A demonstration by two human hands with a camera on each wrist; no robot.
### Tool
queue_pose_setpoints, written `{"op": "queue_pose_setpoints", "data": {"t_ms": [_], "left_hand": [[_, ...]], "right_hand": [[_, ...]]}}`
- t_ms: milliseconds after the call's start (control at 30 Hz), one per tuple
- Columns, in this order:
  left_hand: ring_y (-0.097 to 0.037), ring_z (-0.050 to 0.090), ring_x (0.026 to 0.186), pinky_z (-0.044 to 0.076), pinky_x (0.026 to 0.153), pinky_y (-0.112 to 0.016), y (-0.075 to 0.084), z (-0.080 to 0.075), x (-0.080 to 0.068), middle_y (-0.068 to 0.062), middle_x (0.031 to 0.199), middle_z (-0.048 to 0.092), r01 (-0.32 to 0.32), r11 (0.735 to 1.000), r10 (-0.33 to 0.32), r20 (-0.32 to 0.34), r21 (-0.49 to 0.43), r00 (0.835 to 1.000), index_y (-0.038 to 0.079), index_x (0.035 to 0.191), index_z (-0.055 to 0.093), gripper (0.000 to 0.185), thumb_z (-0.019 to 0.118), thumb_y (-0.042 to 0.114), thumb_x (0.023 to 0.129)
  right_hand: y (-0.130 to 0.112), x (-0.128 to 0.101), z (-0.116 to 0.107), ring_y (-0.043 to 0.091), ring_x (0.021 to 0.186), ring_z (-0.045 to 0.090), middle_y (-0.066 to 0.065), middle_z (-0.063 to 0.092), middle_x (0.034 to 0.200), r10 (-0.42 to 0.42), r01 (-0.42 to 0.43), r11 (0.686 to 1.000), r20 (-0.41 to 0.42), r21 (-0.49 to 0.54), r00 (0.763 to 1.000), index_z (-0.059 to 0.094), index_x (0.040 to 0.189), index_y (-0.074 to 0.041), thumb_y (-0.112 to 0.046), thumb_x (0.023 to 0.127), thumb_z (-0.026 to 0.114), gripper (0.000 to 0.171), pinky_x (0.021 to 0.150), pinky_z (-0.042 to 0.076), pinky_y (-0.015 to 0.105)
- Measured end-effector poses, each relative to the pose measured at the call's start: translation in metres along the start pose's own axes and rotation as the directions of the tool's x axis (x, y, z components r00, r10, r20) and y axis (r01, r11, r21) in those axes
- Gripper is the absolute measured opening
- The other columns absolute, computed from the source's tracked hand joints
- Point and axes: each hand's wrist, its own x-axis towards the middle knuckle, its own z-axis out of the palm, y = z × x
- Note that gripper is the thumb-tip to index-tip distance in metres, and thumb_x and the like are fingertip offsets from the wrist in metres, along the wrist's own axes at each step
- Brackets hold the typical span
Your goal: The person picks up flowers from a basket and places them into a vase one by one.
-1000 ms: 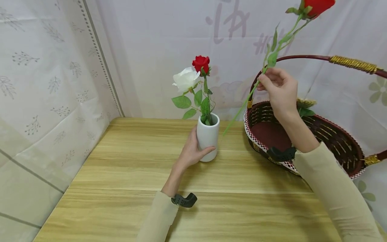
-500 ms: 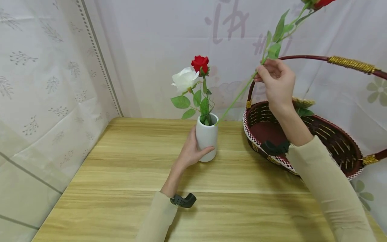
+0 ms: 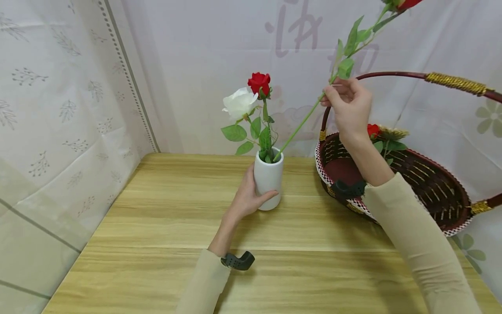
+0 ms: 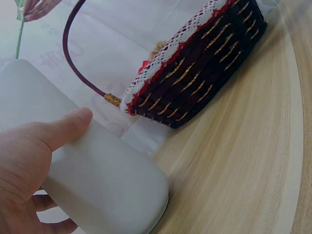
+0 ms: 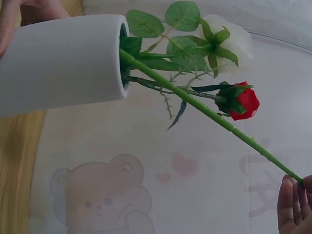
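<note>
So, right hand [image 3: 353, 109] pinches a rose [image 3: 300, 125] mid-stem, fingertips closed on it, probably for aiming: its lower end is inside the vase's [image 3: 268, 181] mouth. Left hand [image 3: 249, 196] wraps the vase's left side, likely steadying it. Basket's [image 3: 443, 187] off right. Only the head cam catches the held bloom [image 3: 408, 4]; right wrist cam shows nubs [image 5: 253, 140] on the stem [image 5: 204, 109].

Long beige sleeves [image 3: 412, 235], the right one creased, are worn with dark, angled wrist pieces [image 3: 240, 261], the left one being dotted with small holes.
</note>
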Motion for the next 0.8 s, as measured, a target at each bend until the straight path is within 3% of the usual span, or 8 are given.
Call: {"op": "queue_pose_setpoints", "data": {"t_ms": [133,367,800], "left_hand": [[-0.029,0.045,0.131,0.04,0.107,-0.051,0.0,0.0,0.0,-0.014,0.15,0.037,0.006,1.0,-0.006,0.003,0.003,1.0,0.012,0.16,0.015,0.104,0.085,0.031,0.084],[-0.029,0.046,0.13,0.04,0.106,-0.05,0.0,-0.001,-0.001,-0.014,0.149,0.038,-0.001,1.0,0.001,0.001,-0.001,1.0,0.011,0.159,0.016,0.104,0.086,0.03,0.083],[-0.027,0.045,0.13,0.041,0.106,-0.05,-0.001,-0.002,0.0,-0.013,0.15,0.037,0.007,1.0,-0.007,0.006,0.005,1.0,0.012,0.16,0.015,0.105,0.085,0.03,0.084]], "right_hand": [[0.006,-0.004,0.003,0.021,0.07,0.065,0.013,0.067,0.087,-0.013,0.015,0.999,0.031,-0.04,0.999,0.064,0.106,0.008,0.001,0.091,0.07,0.017,0.07,0.057,0.025],[0.014,-0.012,0.01,0.02,0.069,0.067,0.011,0.068,0.085,-0.018,0.024,0.996,0.065,-0.09,0.998,0.068,0.103,0.001,-0.001,0.092,0.07,0.011,0.07,0.057,0.025],[0.024,-0.022,0.015,0.017,0.069,0.068,0.008,0.07,0.086,0.006,0.006,0.989,0.083,-0.145,0.997,0.068,0.107,0.005,-0.002,0.093,0.071,0.016,0.07,0.057,0.024]]}}
